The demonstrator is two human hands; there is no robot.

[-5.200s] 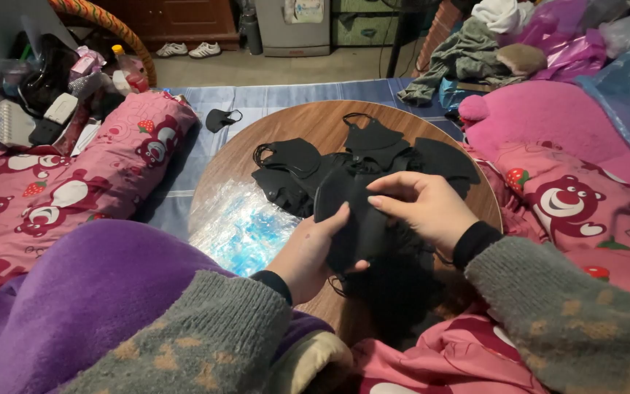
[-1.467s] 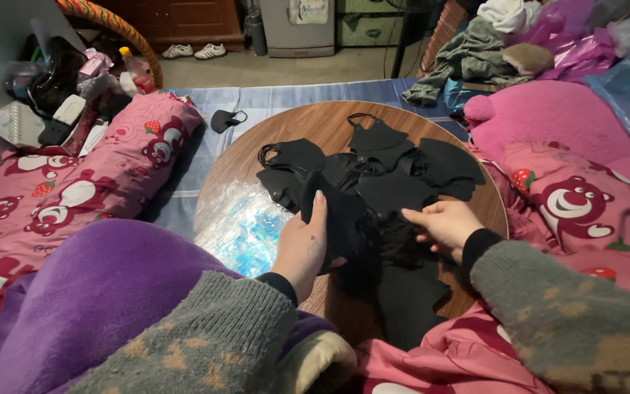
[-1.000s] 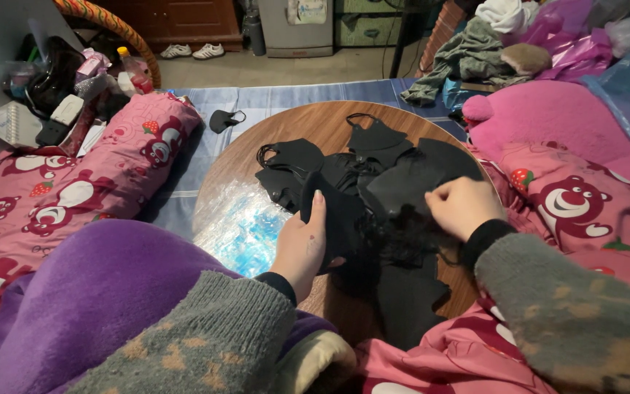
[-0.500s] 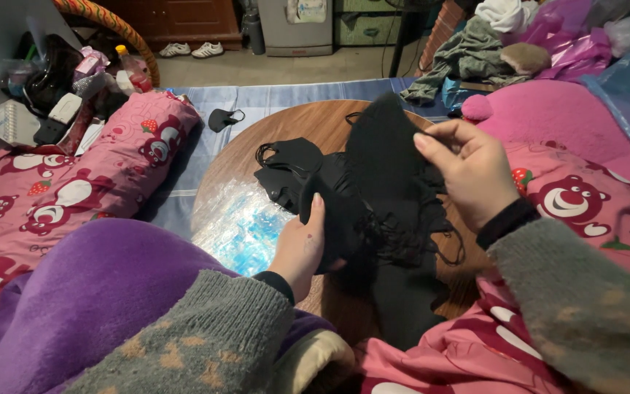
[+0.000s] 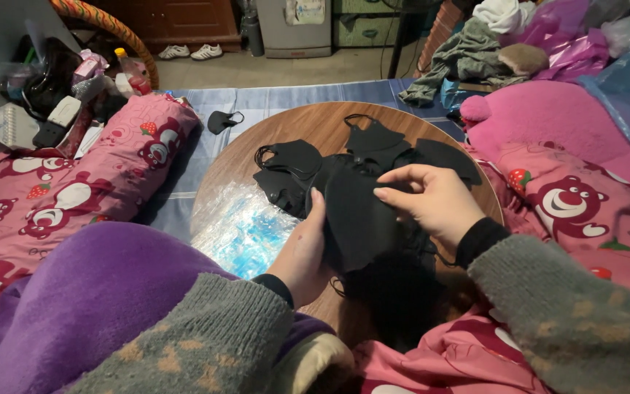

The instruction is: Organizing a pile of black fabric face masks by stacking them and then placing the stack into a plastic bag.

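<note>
Round wooden table (image 5: 315, 128), strewn with black masks (image 5: 289, 157); right hand (image 5: 432, 201) has swung back down, both it and left hand (image 5: 304, 252) now gripping one black mask (image 5: 359, 219).

The black face mask (image 5: 359, 219) looked like matt, soft cloth. The round table (image 5: 315, 128) was smooth brown wood with visible grain. The bag (image 5: 246, 230) was glossy, crinkled clear plastic. The sleeves (image 5: 570, 314) were coarse grey knit; the purple blanket (image 5: 89, 292) looked fleecy.

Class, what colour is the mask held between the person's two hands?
Black, plain and unpatterned; the mask shows in the head view.
</note>
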